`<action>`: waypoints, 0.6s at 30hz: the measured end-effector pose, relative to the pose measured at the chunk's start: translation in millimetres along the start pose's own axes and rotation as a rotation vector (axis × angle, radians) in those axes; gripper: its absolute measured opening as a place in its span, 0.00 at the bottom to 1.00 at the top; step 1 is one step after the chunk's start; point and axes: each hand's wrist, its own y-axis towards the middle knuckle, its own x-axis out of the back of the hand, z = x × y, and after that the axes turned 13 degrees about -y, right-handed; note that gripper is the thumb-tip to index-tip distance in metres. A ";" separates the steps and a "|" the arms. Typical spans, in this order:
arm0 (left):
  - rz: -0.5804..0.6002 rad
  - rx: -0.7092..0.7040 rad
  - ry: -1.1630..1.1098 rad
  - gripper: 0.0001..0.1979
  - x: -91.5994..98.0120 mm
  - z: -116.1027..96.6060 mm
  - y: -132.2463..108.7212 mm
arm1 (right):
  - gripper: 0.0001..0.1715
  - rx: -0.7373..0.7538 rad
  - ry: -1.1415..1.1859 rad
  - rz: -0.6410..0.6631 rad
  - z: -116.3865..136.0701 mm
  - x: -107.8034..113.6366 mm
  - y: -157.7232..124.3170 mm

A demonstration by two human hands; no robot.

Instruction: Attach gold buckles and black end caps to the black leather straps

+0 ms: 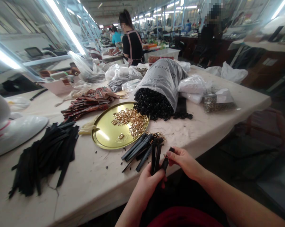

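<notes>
My left hand [154, 178] is closed round several black straps [156, 156] that stick up from the fist at the table's front edge. Close beside it, my right hand [180, 159] pinches the upper end of a black strap [165, 164], where a small gold-coloured piece shows between the fingers. Just beyond the hands lies a bundle of black straps [141, 148] with gold buckles at their far ends. A round gold tray [102, 132] behind it carries many loose gold buckles [135, 121].
A plastic bag [161, 82] on its side spills small black pieces [154, 104]. Black strips [45, 154] lie in a heap at left, near a white machine [12, 129]. Brown folded pieces [90, 101] and a bag of metal parts [218, 102] sit farther back. A person [132, 44] stands beyond the table.
</notes>
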 end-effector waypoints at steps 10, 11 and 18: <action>-0.094 -0.014 -0.072 0.14 -2.7 -2.6 -1.6 | 0.14 -0.054 0.211 0.138 -8.1 -9.9 -7.6; -0.093 -0.006 -0.094 0.14 -2.5 -2.4 -3.1 | 0.14 -0.076 0.254 0.172 -9.2 -10.6 -7.8; -0.056 0.057 -0.175 0.15 -1.0 -6.7 -11.4 | 0.11 -0.145 0.370 0.233 -13.4 -4.9 -4.3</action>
